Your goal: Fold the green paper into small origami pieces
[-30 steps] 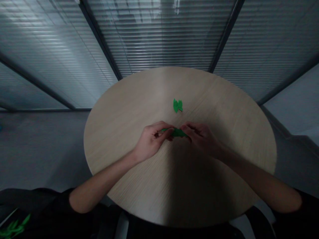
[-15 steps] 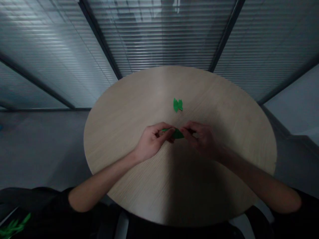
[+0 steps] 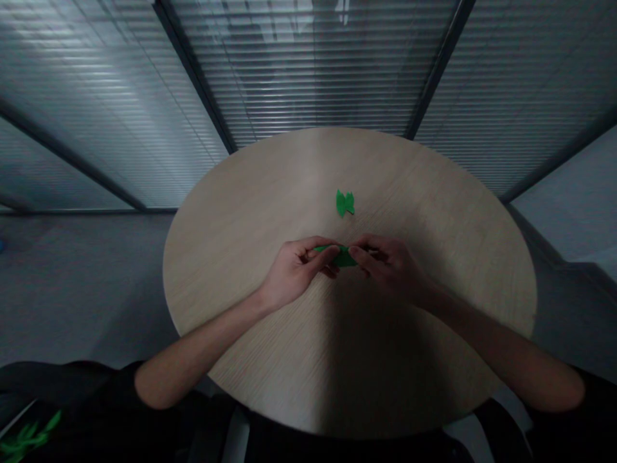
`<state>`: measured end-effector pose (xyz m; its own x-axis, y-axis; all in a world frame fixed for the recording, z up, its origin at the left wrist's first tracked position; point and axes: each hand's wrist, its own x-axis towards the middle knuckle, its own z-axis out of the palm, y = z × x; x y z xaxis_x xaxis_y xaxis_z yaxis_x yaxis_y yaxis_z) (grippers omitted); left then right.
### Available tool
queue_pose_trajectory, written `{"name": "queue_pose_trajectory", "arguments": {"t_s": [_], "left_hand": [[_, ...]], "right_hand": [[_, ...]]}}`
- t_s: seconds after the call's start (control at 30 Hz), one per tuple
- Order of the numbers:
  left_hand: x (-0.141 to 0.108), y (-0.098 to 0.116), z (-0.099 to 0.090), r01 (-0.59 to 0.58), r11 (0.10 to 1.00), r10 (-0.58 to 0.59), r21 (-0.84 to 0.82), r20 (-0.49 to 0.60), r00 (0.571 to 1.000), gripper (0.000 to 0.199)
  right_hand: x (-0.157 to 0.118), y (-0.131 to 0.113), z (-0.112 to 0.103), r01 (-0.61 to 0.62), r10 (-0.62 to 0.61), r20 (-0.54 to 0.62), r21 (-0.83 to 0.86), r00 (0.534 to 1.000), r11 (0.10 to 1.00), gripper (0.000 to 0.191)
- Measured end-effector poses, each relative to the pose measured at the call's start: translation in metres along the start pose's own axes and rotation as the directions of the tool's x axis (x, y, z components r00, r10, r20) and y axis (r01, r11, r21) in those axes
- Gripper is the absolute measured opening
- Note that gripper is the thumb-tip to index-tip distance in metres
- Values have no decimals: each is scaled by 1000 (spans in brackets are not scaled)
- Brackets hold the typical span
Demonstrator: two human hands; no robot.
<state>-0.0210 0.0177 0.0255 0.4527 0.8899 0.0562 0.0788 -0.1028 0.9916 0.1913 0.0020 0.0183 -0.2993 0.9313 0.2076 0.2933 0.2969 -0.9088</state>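
A small green folded piece, which looks like paper (image 3: 344, 258), is held between both hands above the middle of the round table. My left hand (image 3: 296, 270) pinches its left part between thumb and fingers. From the other side, my right hand (image 3: 388, 267) grips its right end with thumb and fingertips. The fingers hide much of the piece. Beyond the hands, a green shape with pointed tips (image 3: 344, 203) lies on the wood surface.
The round wooden table (image 3: 231, 212) stands close to glass panels with blinds (image 3: 313, 77) in dark frames. Dark chair parts show at the bottom edge. Green leaf-like shapes (image 3: 29, 440) are at the bottom left corner.
The right thumb and fingers have shifted slightly on the green piece and now close over its right end. The left hand has hardly moved.
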Motion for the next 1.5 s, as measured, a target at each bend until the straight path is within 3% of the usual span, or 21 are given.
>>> {"name": "queue_pose_trajectory", "arguments": {"t_s": [0.17, 0.27, 0.47, 0.57, 0.7, 0.93, 1.17, 1.23, 1.33, 1.5], "left_hand": [[4, -8, 0, -51, 984, 44, -169, -46, 998, 32], [6, -10, 0, -68, 977, 53, -202, -80, 995, 32], [4, -12, 6, -96, 978, 75, -184, -115, 991, 27], [1, -11, 7, -59, 992, 51, -108, -81, 995, 19], [-1, -11, 6, -48, 996, 44, -73, -52, 998, 25], [2, -12, 4, 37, 993, -36, -115, 4, 999, 33], [2, -7, 2, 95, 981, -85, -169, 68, 994, 24], [3, -7, 2, 106, 973, -93, -206, 71, 993, 24], [3, -9, 1, 101, 953, -81, -286, 83, 993, 31], [2, -9, 1, 119, 914, -79, -389, 118, 990, 35]], "right_hand": [[2, -2, 0, -105, 102, 25, 168, 994, 980, 28], [3, -5, -2, -162, 140, 107, 245, 984, 956, 25], [2, -6, -2, -307, 209, 364, 238, 908, 922, 33], [1, -3, 0, -333, 214, 398, 258, 892, 907, 44], [3, 0, 3, -293, 212, 315, 241, 925, 925, 45], [3, -1, 4, -226, 228, 15, 208, 973, 952, 38], [5, 3, 1, -208, 207, 29, 215, 978, 954, 39], [4, 3, 1, -140, 161, -93, 203, 983, 969, 34], [0, -1, -3, 42, -3, -280, 133, 960, 990, 36], [-4, -2, -10, 288, -290, -35, -58, 956, 956, 21]]}}
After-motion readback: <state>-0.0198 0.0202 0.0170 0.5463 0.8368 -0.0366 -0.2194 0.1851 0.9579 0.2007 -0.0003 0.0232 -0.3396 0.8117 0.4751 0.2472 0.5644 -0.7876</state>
